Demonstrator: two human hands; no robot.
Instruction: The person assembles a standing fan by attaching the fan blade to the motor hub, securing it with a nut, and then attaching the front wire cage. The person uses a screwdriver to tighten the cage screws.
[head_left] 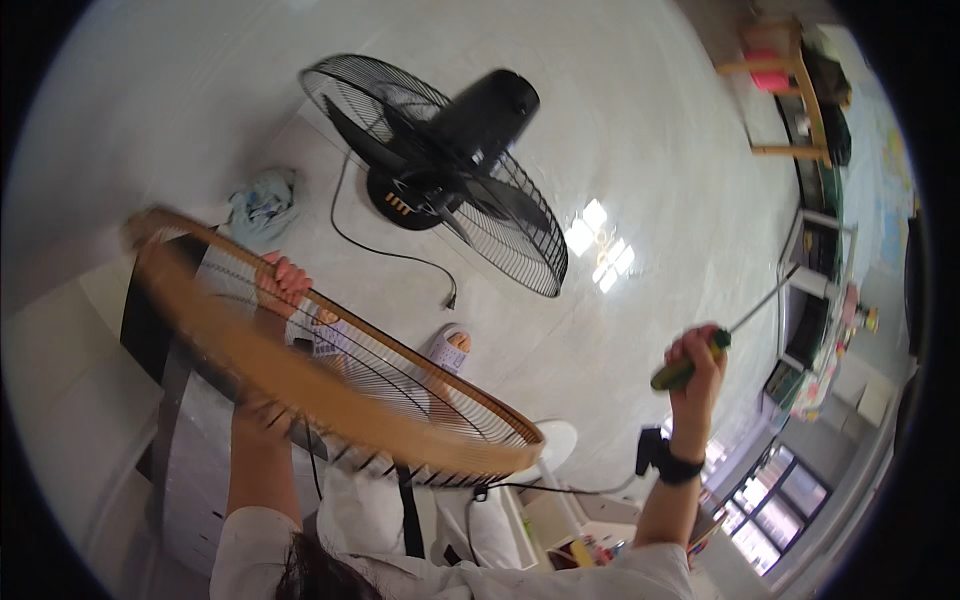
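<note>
My left hand (287, 277) has its fingers wrapped over the rim of a round fan grille (420, 440), which is tilted in front of my body. This grille has a brownish-orange outer band, slightly blurred, and thin black wires. Raised out to the right, my right hand (697, 362) grips a screwdriver (762, 302) by its green and yellow handle, the metal shaft pointing up and away. Ahead on the floor is a black electric fan (490, 120), its blades exposed and its rear grille still around them. No hand touches that fan.
The fan's cord and plug (451, 300) lie on the pale tiled floor near my slippered foot (452, 347). A crumpled plastic bag (264, 208) sits at the left. A wooden chair (790, 90) stands far right. A cable (570, 490) runs to a device at my right wrist.
</note>
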